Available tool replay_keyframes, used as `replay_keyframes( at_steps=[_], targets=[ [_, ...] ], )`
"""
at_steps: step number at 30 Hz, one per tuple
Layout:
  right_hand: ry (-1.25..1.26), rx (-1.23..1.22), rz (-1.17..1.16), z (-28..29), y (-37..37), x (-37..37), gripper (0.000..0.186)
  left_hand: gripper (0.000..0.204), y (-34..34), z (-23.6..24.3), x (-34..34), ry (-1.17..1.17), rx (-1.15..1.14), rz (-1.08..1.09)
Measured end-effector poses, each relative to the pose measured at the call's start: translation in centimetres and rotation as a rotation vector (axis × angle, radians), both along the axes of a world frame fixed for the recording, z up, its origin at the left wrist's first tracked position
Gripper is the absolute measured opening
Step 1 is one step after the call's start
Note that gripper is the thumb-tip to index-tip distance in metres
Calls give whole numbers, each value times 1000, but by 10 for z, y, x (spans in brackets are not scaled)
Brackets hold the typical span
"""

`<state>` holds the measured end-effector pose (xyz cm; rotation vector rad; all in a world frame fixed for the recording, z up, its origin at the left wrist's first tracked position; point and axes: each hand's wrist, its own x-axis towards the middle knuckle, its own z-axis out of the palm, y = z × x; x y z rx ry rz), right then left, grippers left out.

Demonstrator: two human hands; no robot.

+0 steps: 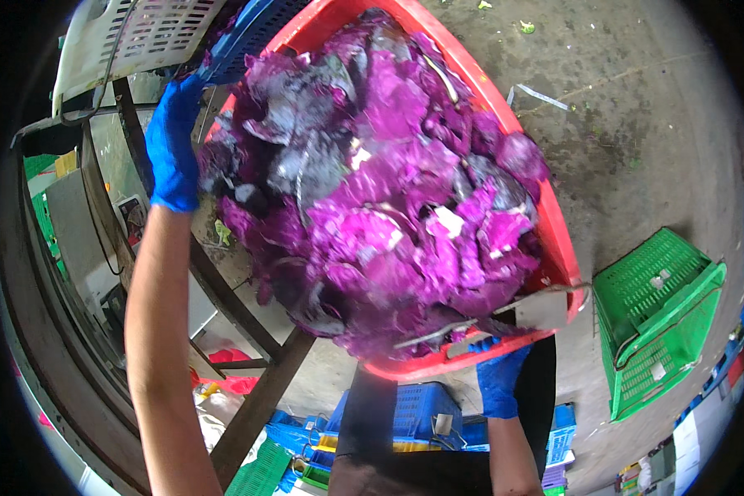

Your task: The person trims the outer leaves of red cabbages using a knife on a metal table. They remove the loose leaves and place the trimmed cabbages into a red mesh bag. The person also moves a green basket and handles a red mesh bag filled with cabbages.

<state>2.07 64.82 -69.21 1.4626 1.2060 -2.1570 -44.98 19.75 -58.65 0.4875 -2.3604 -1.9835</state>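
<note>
Red plastic forms a large crate (558,215) in front of the person, heaped with purple cabbage leaves (372,190) up to and above its rim. Loading looks complete; emptying looks not yet begun, since the pile fills the crate. Green crates (636,302) stand on the floor to the right, apart from it. At upper left, a white crate (83,50) sits beside a blue crate (260,33). The gloved left hand (174,145) reaches the blue one's edge, its finger closure impossible to tell. The right hand's (502,376) fingers clamp the red crate's near rim.
</note>
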Motion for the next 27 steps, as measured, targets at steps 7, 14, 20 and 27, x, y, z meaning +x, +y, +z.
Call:
replay_keyframes(
  at_steps=[7, 14, 20, 27],
  targets=[
    [-270, -191, -510, 8, 18, 30, 65, 60, -21, -111, -77, -465, -78, -135],
    [-188, -286, -539, 3, 4, 27, 57, 57, -30, -152, -65, -845, 339, -355],
    [-87, -475, -562, 0, 13, 29, 65, 45, 8, -75, -72, -191, -316, 195],
    [165, -582, -561, -39, -9, 37, 60, 43, 28, -81, 35, -229, -252, -257]
  ],
)
